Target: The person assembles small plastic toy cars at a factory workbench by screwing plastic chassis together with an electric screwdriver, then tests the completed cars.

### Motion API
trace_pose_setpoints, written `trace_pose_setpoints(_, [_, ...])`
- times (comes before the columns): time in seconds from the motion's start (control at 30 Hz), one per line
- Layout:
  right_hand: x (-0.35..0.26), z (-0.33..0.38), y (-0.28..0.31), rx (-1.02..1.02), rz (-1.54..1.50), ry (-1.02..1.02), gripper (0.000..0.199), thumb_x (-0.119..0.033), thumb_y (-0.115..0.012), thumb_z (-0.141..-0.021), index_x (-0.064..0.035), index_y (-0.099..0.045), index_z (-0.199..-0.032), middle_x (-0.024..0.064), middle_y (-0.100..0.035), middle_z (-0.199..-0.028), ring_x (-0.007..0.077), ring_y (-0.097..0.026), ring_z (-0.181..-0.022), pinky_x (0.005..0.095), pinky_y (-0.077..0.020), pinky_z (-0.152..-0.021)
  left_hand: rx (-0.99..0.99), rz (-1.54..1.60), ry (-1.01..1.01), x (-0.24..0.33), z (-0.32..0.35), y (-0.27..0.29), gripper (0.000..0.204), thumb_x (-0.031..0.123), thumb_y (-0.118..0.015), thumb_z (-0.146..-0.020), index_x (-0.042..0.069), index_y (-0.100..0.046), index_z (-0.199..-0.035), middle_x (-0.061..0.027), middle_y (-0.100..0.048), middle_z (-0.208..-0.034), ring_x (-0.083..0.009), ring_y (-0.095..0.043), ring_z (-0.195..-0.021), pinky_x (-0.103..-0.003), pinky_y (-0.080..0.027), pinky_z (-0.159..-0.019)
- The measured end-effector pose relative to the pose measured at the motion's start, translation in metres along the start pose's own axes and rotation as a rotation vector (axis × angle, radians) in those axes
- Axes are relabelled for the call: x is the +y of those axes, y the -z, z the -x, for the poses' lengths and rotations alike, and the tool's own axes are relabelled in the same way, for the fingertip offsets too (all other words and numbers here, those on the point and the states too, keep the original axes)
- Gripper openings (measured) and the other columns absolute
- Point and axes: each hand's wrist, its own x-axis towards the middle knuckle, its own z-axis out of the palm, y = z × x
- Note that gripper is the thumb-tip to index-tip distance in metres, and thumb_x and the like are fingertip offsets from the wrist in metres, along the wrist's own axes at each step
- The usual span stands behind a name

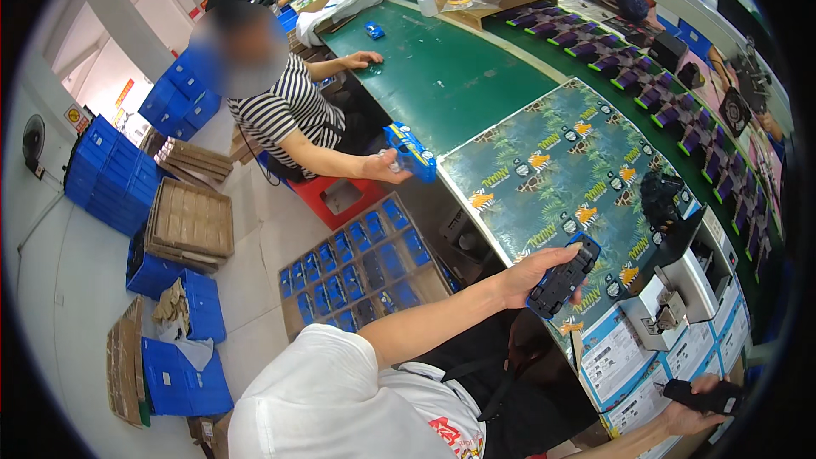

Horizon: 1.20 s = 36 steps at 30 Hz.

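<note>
My left hand (544,276) grips a toy car (563,282) above the near edge of the patterned mat. Its black underside faces up, and a bit of blue body shows along the edge. At the lower right, my right hand (695,408) is closed around a black handheld device (704,394) whose exact kind I cannot make out. Close to that hand stands a small white and grey machine (659,310) with a metal fixture. Across to the left, a seated co-worker in a striped shirt holds out a blue toy car (410,151) at the table edge.
Below the table, a cardboard tray (285,310) holds several blue cars in compartments. Printed sheets (620,353) lie under the machine. A conveyor (595,59) with purple and black parts runs along the far side. Blue crates (110,174) and a red stool (340,197) stand left.
</note>
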Motion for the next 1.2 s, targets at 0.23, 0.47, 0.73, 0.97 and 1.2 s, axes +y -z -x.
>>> trace_pose_setpoints(0.23, [-0.002,0.009,-0.025,0.135,0.105,0.052,0.07,-0.058,-0.061,-0.088,0.0038,-0.047,-0.118,0.0065,-0.043,-0.084,0.0153,-0.041,-0.076,0.0283,-0.0382,-0.072,-0.016,-0.06,-0.073,-0.002,0.0,-0.004,0.04,0.04,-0.056,-0.097,0.001,-0.055,-0.107,-0.0094,-0.062,-0.094,-0.0193,-0.068,-0.077,-0.032,-0.055,-0.071])
trace_pose_setpoints(0.47, [-0.017,0.003,-0.04,-0.004,-0.072,-0.055,0.03,-0.032,-0.056,-0.096,-0.0018,-0.058,-0.096,0.0148,-0.06,-0.087,0.0303,-0.056,-0.075,0.0421,-0.0447,-0.072,-0.005,-0.079,-0.098,0.001,0.008,-0.007,0.038,0.04,-0.061,-0.095,0.005,-0.056,-0.11,-0.0065,-0.06,-0.093,-0.0144,-0.065,-0.075,-0.027,-0.053,-0.064])
trace_pose_setpoints(0.73, [-0.007,0.005,-0.057,-0.052,0.927,0.332,0.028,-0.023,-0.071,-0.087,0.0023,-0.059,-0.092,0.0164,-0.059,-0.084,0.0338,-0.055,-0.071,0.0436,-0.0457,-0.067,-0.042,-0.101,-0.152,-0.002,0.011,-0.008,0.041,0.041,-0.061,-0.094,0.007,-0.056,-0.118,-0.0019,-0.059,-0.096,-0.0105,-0.061,-0.076,-0.026,-0.051,-0.068])
trace_pose_setpoints(0.97, [0.004,0.009,-0.089,-0.166,0.754,0.221,0.034,-0.026,-0.053,-0.096,0.0015,-0.06,-0.077,0.0067,-0.056,-0.067,0.0195,-0.052,-0.057,0.0331,-0.0405,-0.052,-0.074,-0.115,-0.159,-0.001,0.01,-0.007,0.044,0.043,-0.062,-0.093,0.006,-0.056,-0.117,-0.0025,-0.06,-0.096,-0.01,-0.062,-0.077,-0.026,-0.051,-0.068])
trace_pose_setpoints(1.2, [0.014,0.013,-0.09,-0.006,0.95,0.224,0.033,-0.027,-0.059,-0.093,0.0042,-0.063,-0.085,0.0088,-0.057,-0.068,0.0199,-0.055,-0.06,0.0347,-0.0454,-0.055,-0.081,-0.113,-0.168,0.001,0.012,-0.005,0.044,0.043,-0.062,-0.093,0.006,-0.056,-0.117,-0.0029,-0.06,-0.095,-0.0106,-0.062,-0.077,-0.026,-0.051,-0.068])
